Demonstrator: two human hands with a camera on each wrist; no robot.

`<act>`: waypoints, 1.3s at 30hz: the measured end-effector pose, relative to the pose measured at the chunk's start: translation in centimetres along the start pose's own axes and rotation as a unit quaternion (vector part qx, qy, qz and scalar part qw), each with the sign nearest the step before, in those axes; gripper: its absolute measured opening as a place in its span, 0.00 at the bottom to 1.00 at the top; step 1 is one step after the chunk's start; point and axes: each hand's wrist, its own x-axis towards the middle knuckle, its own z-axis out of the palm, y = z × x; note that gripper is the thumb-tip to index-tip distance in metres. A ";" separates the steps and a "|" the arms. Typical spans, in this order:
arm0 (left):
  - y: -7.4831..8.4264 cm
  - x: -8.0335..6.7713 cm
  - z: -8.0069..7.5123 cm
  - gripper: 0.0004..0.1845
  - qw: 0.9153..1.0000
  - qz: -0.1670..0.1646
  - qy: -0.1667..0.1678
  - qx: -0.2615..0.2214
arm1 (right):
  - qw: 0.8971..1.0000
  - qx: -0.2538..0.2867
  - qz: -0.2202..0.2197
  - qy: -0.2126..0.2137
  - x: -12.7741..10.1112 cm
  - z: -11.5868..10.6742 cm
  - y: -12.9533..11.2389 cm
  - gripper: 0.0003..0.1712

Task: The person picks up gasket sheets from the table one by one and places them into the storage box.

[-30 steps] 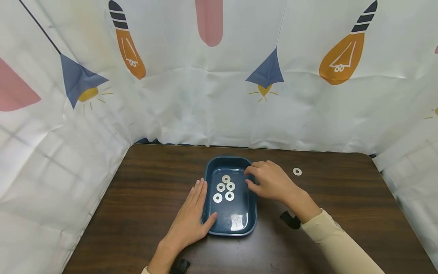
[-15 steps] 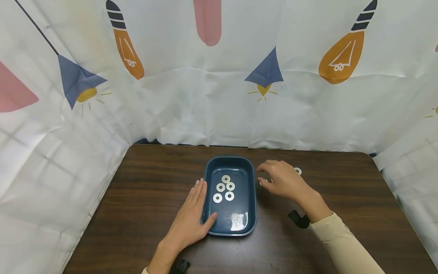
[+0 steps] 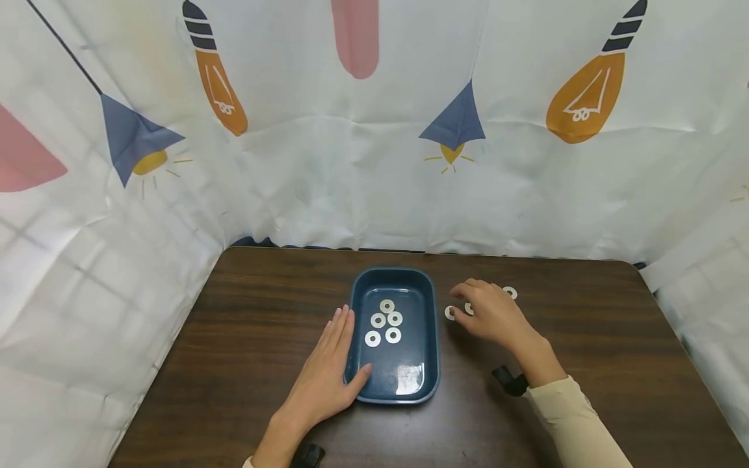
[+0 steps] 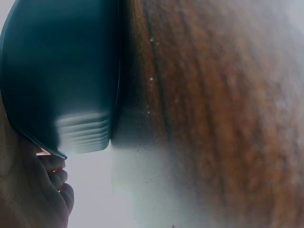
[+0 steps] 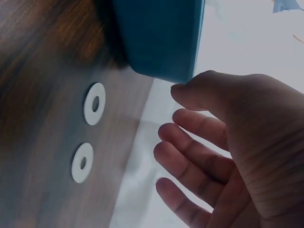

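A dark blue rectangular tray [image 3: 404, 370] lies on the table with several white flat washers [image 3: 393, 335] inside it. My left hand [image 3: 322, 374] rests along the tray's left side, fingers straight, thumb over the rim. To the right of the tray, my right hand [image 3: 491, 315] hovers above the table with loosely bent fingers and holds nothing. Beneath it lie two washers, one by the thumb [image 3: 449, 313] and one partly covered [image 3: 469, 308]; both show whole in the right wrist view, as a nearer washer [image 5: 94, 103] and another washer [image 5: 82, 163]. A third washer [image 3: 510, 292] lies behind the hand.
The dark wood-grain table [image 3: 246, 325] reaches to a white curtain [image 3: 351, 182] printed with lamps and bulbs, hanging at the back and both sides. A black strap device [image 3: 510, 381] sits on the right wrist, another strap device [image 3: 308, 456] on the left.
My right hand has moved right, from over the tray's right rim to above the table, and two washers there have come into view. The left hand and the washers in the tray stay put.
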 end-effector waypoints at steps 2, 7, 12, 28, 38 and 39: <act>0.0 0.0 0.0 0.55 1.000 0.004 0.005 -0.002 | 1.000 0.002 0.001 0.004 0.0 0.4 0.2 0.16; 0.0 0.1 0.0 0.54 1.000 0.004 0.003 -0.003 | 1.000 0.009 0.021 0.006 -0.2 1.3 0.6 0.17; 0.0 0.1 0.0 0.54 1.000 -0.004 -0.009 -0.005 | 0.999 0.019 0.042 0.008 -0.4 2.4 1.2 0.16; 0.1 0.1 -0.1 0.53 1.000 -0.010 -0.019 -0.002 | 0.996 -0.001 0.085 0.019 -1.0 5.2 1.7 0.16; 0.0 0.1 0.1 0.54 1.000 0.001 -0.002 -0.002 | 0.994 -0.007 0.108 0.034 -1.0 5.5 1.2 0.13; 0.0 0.2 0.2 0.54 1.000 0.003 0.002 -0.002 | 0.993 -0.007 0.111 0.034 -1.0 5.5 1.2 0.13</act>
